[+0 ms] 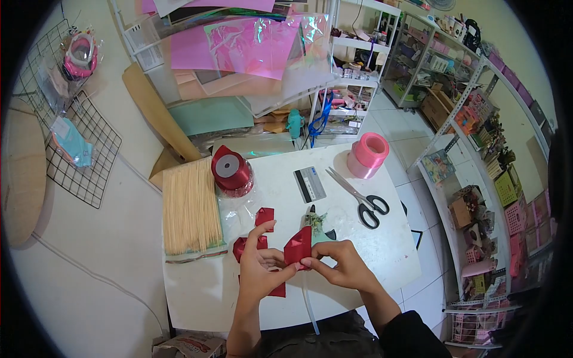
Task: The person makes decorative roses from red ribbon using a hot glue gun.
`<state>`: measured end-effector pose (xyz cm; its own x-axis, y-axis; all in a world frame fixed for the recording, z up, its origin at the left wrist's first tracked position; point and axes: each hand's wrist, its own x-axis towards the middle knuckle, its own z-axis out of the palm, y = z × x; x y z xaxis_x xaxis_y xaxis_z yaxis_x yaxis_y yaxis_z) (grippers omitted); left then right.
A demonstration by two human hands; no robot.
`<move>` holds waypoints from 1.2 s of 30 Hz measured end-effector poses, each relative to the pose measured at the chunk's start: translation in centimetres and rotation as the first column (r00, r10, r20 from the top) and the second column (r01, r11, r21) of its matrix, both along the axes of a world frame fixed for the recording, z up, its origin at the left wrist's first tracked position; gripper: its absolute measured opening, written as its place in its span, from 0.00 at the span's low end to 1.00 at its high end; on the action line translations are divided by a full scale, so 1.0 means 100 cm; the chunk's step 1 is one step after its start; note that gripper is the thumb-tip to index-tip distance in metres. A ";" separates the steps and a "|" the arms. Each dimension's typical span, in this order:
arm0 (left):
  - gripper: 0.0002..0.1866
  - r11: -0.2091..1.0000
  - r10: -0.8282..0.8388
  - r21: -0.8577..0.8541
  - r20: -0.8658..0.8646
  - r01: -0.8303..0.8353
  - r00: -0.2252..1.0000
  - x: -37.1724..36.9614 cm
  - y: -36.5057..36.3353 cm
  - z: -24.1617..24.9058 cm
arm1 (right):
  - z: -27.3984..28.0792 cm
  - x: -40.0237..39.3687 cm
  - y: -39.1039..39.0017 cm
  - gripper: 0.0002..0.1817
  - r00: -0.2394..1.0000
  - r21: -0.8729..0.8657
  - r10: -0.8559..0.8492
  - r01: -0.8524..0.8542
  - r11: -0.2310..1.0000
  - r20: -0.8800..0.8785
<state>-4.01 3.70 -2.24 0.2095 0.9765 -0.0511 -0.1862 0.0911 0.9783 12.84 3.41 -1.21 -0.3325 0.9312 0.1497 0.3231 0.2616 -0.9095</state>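
A folded piece of red satin ribbon (298, 245) is held in front of me between both hands. My left hand (261, 268) pinches its lower left edge with thumb and fingers, the index finger raised. The thumb and fingertips of my right hand (341, 267) close on its lower right corner. Under and beside my left hand lie more red ribbon pieces (265, 219), partly covered. Just beyond the held piece is a pale green tool with a black tip (323, 235), perhaps a glue gun, partly hidden. A whitish cord (310, 307) runs toward me.
On the white table (358, 292) are a bundle of thin wooden sticks (191, 209), a red ribbon roll (231, 170), a grey card (310, 184), black-handled scissors (361, 200) and a pink ribbon roll (367, 156). Shelves (459, 197) stand at right; a sheet rack (239, 53) is behind.
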 end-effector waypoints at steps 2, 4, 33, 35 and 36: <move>0.39 1.000 0.008 0.007 -0.009 -0.008 1.000 0.000 0.000 -0.001 | 0.000 -0.001 0.000 0.06 1.000 0.017 -0.008 0.008 1.000 0.007; 0.39 1.000 0.014 0.014 -0.018 -0.014 1.000 0.000 -0.001 -0.002 | 0.001 -0.001 -0.001 0.07 0.999 0.022 -0.012 0.011 1.000 0.039; 0.39 0.994 0.097 0.048 0.108 -0.103 0.989 0.004 0.001 -0.005 | -0.005 0.004 -0.001 0.08 0.886 -0.396 -0.139 -0.055 0.917 -0.443; 0.38 0.996 0.079 0.043 0.107 -0.084 0.991 0.004 0.001 -0.006 | -0.007 0.004 0.001 0.08 0.910 -0.376 -0.113 -0.050 0.925 -0.399; 0.38 0.997 0.059 0.038 0.108 -0.063 0.992 0.004 0.001 -0.007 | -0.007 0.004 0.002 0.08 0.932 -0.356 -0.090 -0.045 0.933 -0.352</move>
